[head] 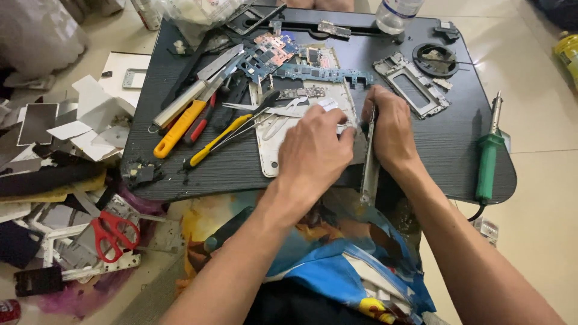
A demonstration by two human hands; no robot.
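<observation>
Phone frame (368, 157) stood on edge, gripped by right hand (391, 129); left hand (313, 153) pinching at its edge. Prying step; calls for steady hold on tabletop (445, 144).

improvised home repair workspace: lap table (253, 171) on tiled floor (542, 120), circuit boards (271, 57), screwdrivers (180, 127), soldering iron (487, 156).

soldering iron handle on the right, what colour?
Green, on the soldering iron at the tray's right edge; head view.
</observation>
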